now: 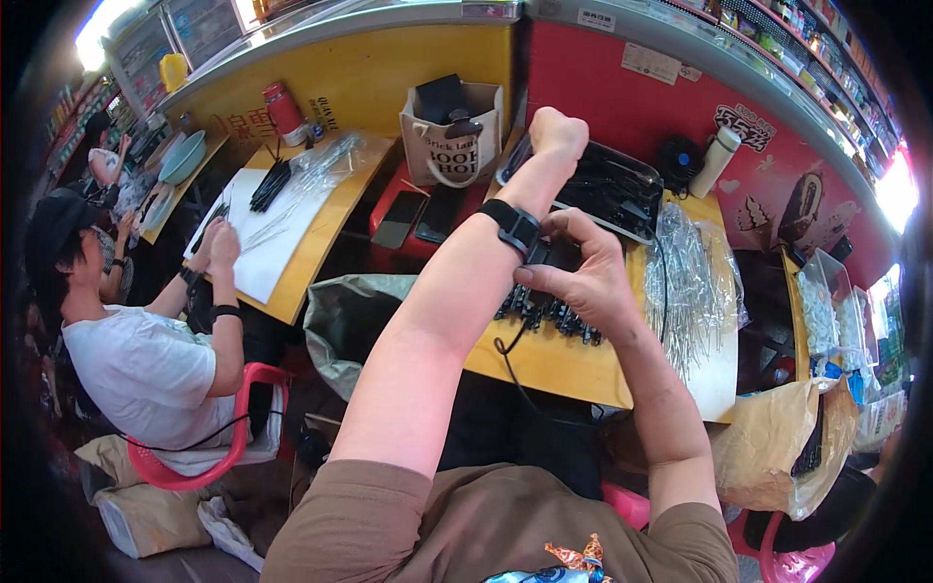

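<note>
My left arm stretches up across the table, and my left hand (pixel 559 133) is closed in a fist, with nothing visible in it. A black wristwatch (pixel 515 229) is strapped round my left wrist. From the right, my right hand (pixel 595 272) reaches to it, thumb and fingers curved about its side, the tips at the watch and forearm. Below my hands, a row of thin black parts (pixel 549 316) lies on the wooden table (pixel 583 374). Behind them stands a metal tray (pixel 617 189) heaped with black pieces, partly covered by my left arm.
Clear plastic bags of thin rods (pixel 685 287) lie at the right. A canvas tote bag (pixel 452 131) and phones (pixel 400 219) sit on a red stool. An open sack (pixel 355 325) stands left. A co-worker (pixel 146 360) handles thin parts at another table (pixel 321 253). A black cable (pixel 515 374) crosses the table edge.
</note>
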The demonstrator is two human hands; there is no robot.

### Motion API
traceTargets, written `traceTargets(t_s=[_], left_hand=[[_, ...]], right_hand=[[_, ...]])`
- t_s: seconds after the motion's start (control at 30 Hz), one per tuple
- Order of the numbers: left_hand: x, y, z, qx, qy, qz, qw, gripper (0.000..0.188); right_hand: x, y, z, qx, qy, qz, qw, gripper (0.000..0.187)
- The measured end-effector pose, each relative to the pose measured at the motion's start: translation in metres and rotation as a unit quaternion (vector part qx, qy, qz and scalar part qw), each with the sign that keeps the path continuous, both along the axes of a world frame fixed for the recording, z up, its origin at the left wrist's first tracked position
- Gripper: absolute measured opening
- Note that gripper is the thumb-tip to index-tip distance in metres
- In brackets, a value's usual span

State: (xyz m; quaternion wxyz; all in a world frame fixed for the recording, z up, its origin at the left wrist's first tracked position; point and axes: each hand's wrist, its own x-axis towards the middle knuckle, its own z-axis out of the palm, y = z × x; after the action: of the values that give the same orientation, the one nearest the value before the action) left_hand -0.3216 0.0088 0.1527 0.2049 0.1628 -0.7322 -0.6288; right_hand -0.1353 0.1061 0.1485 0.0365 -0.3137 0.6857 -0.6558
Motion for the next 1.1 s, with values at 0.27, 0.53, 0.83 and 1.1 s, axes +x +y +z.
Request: traceTargets(t_s=[0.27,0.53,0.83,1.1], left_hand=[[0.056,0.019,0.009,-0.185,0.017,-0.066,0.980,0.014],[0.123,0.026,0.010,-0.432,0.084,-0.216,0.872,0.035],[0.151,0.013,0.026,-0.514,0.121,-0.170,0.832,0.032],[0.182,0.002,0.004,-0.420,0.139,-0.153,0.883,0.025]], right_hand=[[0.027,0.027,0.014,0.049,-0.014,-0.003,0.999,0.036],[0.029,0.062,0.022,0.059,0.094,-0.053,0.992,0.038],[0.034,0.067,0.016,0.043,0.102,-0.068,0.992,0.037],[0.049,0.066,0.008,0.079,0.183,-0.050,0.979,0.038]])
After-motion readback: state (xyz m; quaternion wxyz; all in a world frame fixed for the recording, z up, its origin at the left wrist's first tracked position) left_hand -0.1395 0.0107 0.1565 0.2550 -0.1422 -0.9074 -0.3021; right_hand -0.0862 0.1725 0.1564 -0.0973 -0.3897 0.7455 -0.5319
